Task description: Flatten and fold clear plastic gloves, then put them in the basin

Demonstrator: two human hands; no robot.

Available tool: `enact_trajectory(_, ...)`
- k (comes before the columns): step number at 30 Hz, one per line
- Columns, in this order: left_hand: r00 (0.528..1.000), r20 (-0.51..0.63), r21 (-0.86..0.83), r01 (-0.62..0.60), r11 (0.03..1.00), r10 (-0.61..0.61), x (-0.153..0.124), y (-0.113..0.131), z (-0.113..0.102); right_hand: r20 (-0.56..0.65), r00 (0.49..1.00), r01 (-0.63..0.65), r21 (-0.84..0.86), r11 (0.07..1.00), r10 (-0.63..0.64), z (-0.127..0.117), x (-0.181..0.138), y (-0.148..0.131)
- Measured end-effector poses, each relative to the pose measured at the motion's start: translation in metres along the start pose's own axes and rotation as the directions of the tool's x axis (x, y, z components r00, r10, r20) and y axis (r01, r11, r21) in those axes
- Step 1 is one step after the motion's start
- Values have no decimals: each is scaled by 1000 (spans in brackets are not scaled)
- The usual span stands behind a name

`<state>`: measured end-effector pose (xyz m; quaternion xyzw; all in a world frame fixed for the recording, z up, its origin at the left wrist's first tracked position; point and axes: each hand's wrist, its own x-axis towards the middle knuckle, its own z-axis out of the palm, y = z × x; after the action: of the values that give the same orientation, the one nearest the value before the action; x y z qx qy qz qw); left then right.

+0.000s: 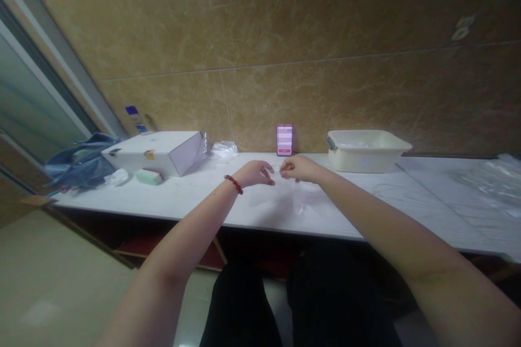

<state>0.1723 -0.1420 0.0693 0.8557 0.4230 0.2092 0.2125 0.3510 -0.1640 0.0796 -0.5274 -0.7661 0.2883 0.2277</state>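
Observation:
Above the middle of the white counter [195, 200], my left hand [255, 173] wears a red bead bracelet [234, 184] on its wrist. Its fingers are curved, with a gap between thumb and fingertips and nothing visible in them. Close by on the right, my right hand [300, 168] has its fingers pinched together on a clear plastic bag [300, 195]. The thin, see-through bag hangs below the fingers, its outline faint against the counter.
Against the wall stand a lit phone [285, 140], a cream plastic basin [366, 160] and a white box [163, 152]. Left lie a green sponge [148, 177] and blue cloth [81, 160]. Clear plastic bags [494, 181] lie right; crumpled clear plastic [223, 152] lies beside the box.

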Motion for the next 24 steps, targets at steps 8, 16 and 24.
enact_trajectory(8,973,68,-200,230,952,-221,-7,-28,0,72,992,-118,246,962,104,-16,-12,-5)
enact_trajectory(16,945,68,-708,271,653,-319,-9,-27,4,105,985,-173,468,867,140,-13,-9,11)
enact_trajectory(24,935,-160,-750,93,655,-317,3,-29,18,19,968,-220,540,812,249,-3,-6,22)
